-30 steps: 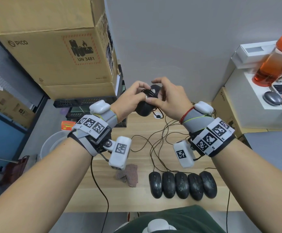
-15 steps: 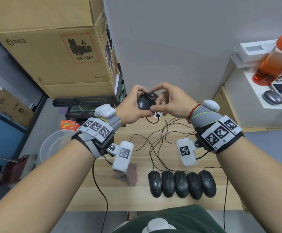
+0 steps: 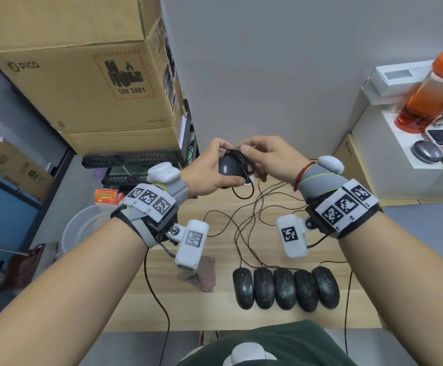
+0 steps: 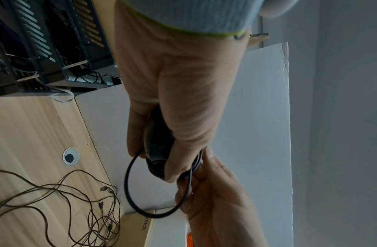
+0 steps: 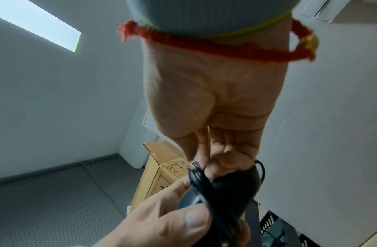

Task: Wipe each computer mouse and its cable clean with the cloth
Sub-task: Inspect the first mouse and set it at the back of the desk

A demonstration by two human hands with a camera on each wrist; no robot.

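Observation:
My left hand [image 3: 224, 162] grips a dark grey mouse [image 3: 231, 169] in the air above the far part of the wooden table [image 3: 215, 313]. My right hand [image 3: 245, 150] pinches its black cable [image 3: 241, 192] at the top of the mouse; strands lie wound over the body and a loop hangs below. In the left wrist view the mouse [image 4: 155, 150] sits between thumb and fingers, with the loop [image 4: 128, 183] beneath. The right wrist view shows the wound cable [image 5: 200, 182]. Several dusty black mice [image 3: 283, 287] lie in a row near me. The pinkish cloth [image 3: 205, 272] lies left of them.
Thin cables [image 3: 241, 228] from the row tangle across the middle of the table. Cardboard boxes [image 3: 82, 75] and a black rack [image 3: 133, 159] stand at back left. White boxes [image 3: 389, 165] at right carry an orange bottle [image 3: 431, 96]. A white bucket [image 3: 82, 228] stands left, below the table.
The right hand drew the cable out to the right, then came back over the top of the mouse. Both hands and the mouse have sunk slightly.

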